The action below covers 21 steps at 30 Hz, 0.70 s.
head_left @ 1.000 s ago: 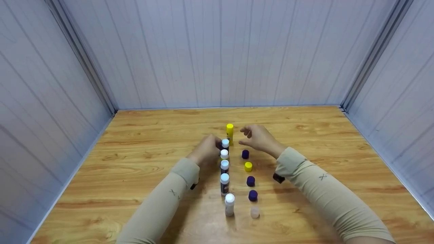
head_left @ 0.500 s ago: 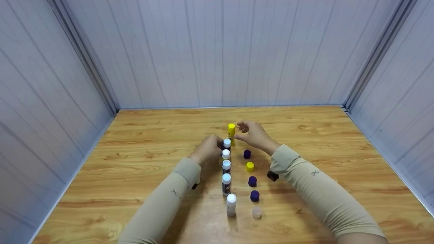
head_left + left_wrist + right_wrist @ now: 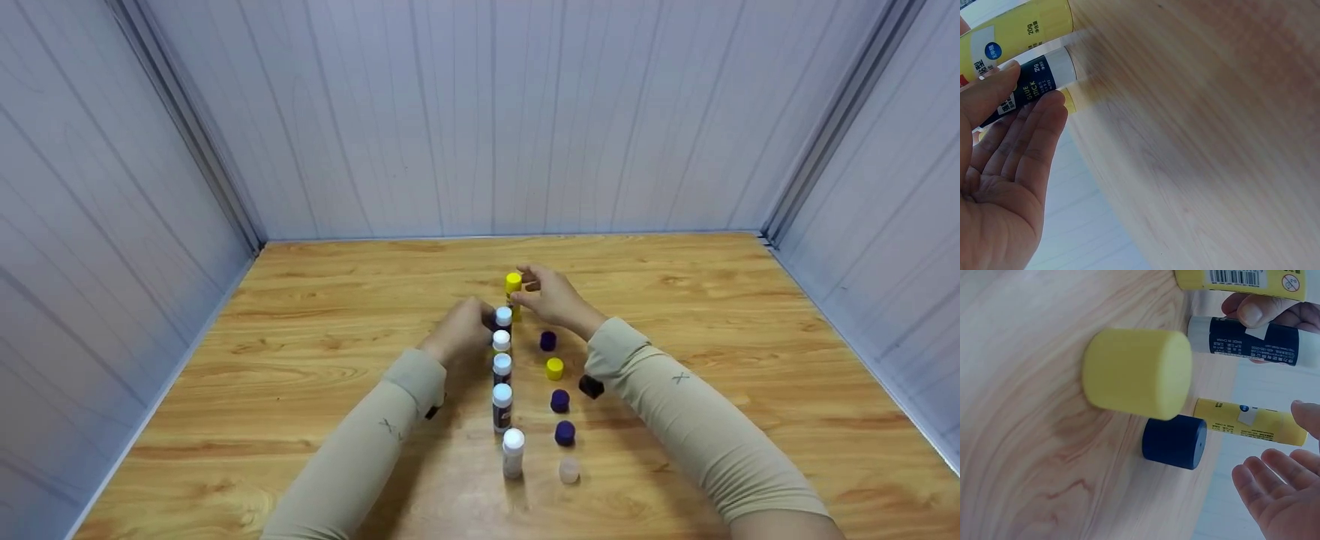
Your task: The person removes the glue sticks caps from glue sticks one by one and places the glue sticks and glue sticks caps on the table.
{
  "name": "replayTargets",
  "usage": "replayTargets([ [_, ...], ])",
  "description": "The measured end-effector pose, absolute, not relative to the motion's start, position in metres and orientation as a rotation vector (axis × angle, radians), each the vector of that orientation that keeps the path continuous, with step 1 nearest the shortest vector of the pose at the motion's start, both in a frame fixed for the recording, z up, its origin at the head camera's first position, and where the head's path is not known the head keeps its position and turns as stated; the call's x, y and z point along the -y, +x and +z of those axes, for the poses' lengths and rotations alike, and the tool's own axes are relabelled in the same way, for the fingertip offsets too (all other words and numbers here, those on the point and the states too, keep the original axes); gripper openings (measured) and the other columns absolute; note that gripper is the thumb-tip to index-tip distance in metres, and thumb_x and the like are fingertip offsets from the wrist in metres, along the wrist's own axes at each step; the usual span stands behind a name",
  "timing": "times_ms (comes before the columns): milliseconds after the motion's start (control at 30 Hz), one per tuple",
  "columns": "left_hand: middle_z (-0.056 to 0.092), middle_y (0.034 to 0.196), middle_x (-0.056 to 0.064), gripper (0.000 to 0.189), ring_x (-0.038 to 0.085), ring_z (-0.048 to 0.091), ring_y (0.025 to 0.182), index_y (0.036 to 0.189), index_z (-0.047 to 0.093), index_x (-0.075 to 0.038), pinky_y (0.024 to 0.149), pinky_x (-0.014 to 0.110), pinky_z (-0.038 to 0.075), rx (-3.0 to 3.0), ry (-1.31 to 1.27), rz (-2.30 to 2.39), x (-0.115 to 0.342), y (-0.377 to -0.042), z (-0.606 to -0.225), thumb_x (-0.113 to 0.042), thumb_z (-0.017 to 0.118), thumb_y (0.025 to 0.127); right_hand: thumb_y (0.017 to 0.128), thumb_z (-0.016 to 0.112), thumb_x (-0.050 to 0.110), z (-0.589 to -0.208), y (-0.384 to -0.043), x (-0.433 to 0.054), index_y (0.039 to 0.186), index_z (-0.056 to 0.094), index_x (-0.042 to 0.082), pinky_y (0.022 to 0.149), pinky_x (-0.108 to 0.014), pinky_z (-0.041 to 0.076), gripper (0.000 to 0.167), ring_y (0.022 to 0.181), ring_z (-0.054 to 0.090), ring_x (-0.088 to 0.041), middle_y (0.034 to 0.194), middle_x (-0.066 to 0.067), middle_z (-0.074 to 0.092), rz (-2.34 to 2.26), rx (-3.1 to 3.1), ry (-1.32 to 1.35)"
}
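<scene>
My left hand (image 3: 465,326) pinches an upright navy glue stick (image 3: 1039,81) between thumb and fingers; its top is white. This glue stick is second from the far end of a row of glue sticks. At the far end stands a yellow glue stick (image 3: 513,285) with its yellow cap on. Around its upper part my right hand (image 3: 555,300) is spread, thumb on the near side and fingers beyond. In the right wrist view, the loosely bent fingers (image 3: 1266,481) stay apart from the yellow glue stick.
Nearer stand several white-topped glue sticks, among them a navy one (image 3: 502,409) and a white one (image 3: 513,454). To their right runs a line of loose caps: navy (image 3: 548,341), yellow (image 3: 554,369), two more navy, and a pale cap (image 3: 569,471). Pale panels (image 3: 480,120) enclose the wooden table.
My right hand has moved left and slightly away from me, up to the yellow glue stick. My left hand stays at the navy glue stick.
</scene>
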<state>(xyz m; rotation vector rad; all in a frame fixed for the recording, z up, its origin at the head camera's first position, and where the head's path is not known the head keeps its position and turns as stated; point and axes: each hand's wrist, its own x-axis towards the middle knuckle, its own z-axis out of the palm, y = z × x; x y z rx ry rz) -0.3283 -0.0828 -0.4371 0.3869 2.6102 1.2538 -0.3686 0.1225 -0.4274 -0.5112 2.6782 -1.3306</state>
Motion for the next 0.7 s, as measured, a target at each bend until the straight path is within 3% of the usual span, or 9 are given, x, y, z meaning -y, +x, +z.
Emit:
replayTargets([
  [333,0.079,0.105,0.006,0.026,0.021,0.068,0.096,0.108,0.084,-0.006,0.09,0.037,0.058,-2.604,0.4,1.263,0.0828,-0.3297,-0.4385,0.01,0.066,0.098,0.11,0.063,0.008,-0.4285,-0.3703,-0.1155,0.159,0.049,0.0,0.109,-0.048,0.057,0.051,0.131,0.064,-0.039,0.142,-0.024,0.065,-1.371,-2.667,-0.502],
  [533,0.079,0.106,0.007,0.023,0.021,0.069,0.097,0.11,0.083,-0.005,0.093,0.039,0.06,-2.62,0.419,1.246,0.0823,-0.3296,-0.4388,0.007,0.068,0.098,0.11,0.064,0.009,-0.4292,-0.3701,-0.1155,0.137,0.063,0.001,0.102,-0.045,0.059,0.028,0.122,0.067,-0.035,0.129,-0.018,0.069,-1.36,-2.698,-0.492],
  [700,0.079,0.109,0.007,0.027,0.021,0.069,0.101,0.113,0.083,-0.005,0.096,0.04,0.06,-2.61,0.404,1.26,0.0835,-0.3285,-0.4384,0.009,0.066,0.098,0.109,0.067,0.009,-0.4268,-0.3679,-0.1159,0.126,0.065,0.004,0.102,-0.045,0.059,0.018,0.12,0.068,-0.034,0.124,-0.015,0.07,-1.356,-2.695,-0.489],
])
